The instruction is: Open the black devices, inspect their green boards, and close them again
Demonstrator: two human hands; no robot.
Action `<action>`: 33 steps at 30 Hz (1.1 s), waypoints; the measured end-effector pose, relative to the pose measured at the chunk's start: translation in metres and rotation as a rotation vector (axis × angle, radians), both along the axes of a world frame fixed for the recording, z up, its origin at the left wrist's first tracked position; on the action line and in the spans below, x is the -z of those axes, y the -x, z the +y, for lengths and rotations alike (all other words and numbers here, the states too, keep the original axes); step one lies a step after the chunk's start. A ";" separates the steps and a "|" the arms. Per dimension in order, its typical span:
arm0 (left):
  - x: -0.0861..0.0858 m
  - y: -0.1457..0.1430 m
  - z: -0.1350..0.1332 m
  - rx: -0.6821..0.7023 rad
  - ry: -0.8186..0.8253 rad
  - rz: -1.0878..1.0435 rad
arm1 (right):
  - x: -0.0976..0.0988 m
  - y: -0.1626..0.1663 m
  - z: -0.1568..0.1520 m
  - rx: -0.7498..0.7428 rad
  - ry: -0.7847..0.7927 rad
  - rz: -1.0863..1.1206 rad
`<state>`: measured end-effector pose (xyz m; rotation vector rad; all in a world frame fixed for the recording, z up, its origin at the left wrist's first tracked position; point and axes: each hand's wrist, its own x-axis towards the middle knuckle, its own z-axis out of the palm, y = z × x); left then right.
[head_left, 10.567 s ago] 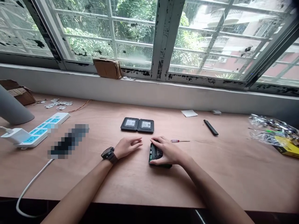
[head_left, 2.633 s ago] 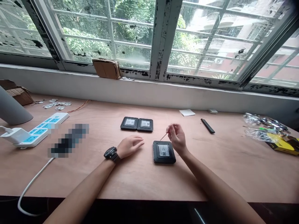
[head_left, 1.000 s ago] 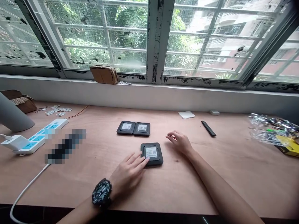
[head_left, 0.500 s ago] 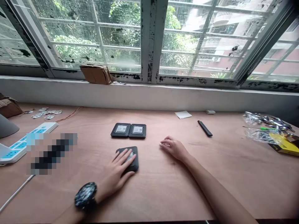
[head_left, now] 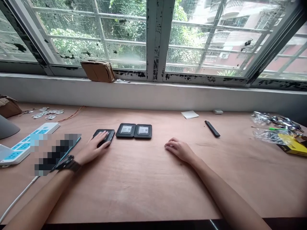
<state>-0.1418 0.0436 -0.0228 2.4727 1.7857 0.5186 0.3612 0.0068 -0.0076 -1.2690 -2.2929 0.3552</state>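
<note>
My left hand (head_left: 92,150), with a dark watch on the wrist, lies over a black square solid-state drive (head_left: 110,135). Its fingers reach across the top and the thumb runs along the near edge; the hand hides much of the drive. Just right of it, two similar drives, a left one (head_left: 125,130) and a right one (head_left: 143,131), lie side by side with white labels facing up. My right hand (head_left: 179,149) rests on the table with its fingers curled together. Something small and shiny shows at those fingertips, too small to name.
A power strip (head_left: 31,140), a blurred-out dark object (head_left: 57,153) and a white cable (head_left: 19,196) lie left. Toward the back right are a white pad (head_left: 190,114), a black strip (head_left: 212,128) and a small white block (head_left: 218,111). Plastic bags (head_left: 270,135) and a yellow box (head_left: 294,145) lie far right.
My left hand has moved the drive from in front of the pair to the pair's left side, farther back. My right hand stays in place. The camera view has tilted slightly down.
</note>
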 end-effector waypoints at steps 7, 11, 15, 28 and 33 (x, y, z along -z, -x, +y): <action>0.002 -0.032 0.062 -0.090 -0.073 -0.171 | 0.001 -0.003 -0.001 0.021 0.024 -0.015; 0.009 -0.046 0.068 -0.098 -0.144 -0.147 | -0.001 -0.003 -0.002 0.029 0.039 -0.019; 0.013 -0.057 0.064 -0.096 -0.167 -0.133 | -0.002 0.001 -0.002 0.019 0.044 -0.029; 0.007 -0.133 0.030 -0.116 -0.110 -0.118 | -0.004 0.010 -0.011 -0.044 0.053 0.053; 0.003 -0.148 0.028 -0.082 -0.076 -0.106 | -0.003 0.011 -0.010 -0.067 0.019 0.067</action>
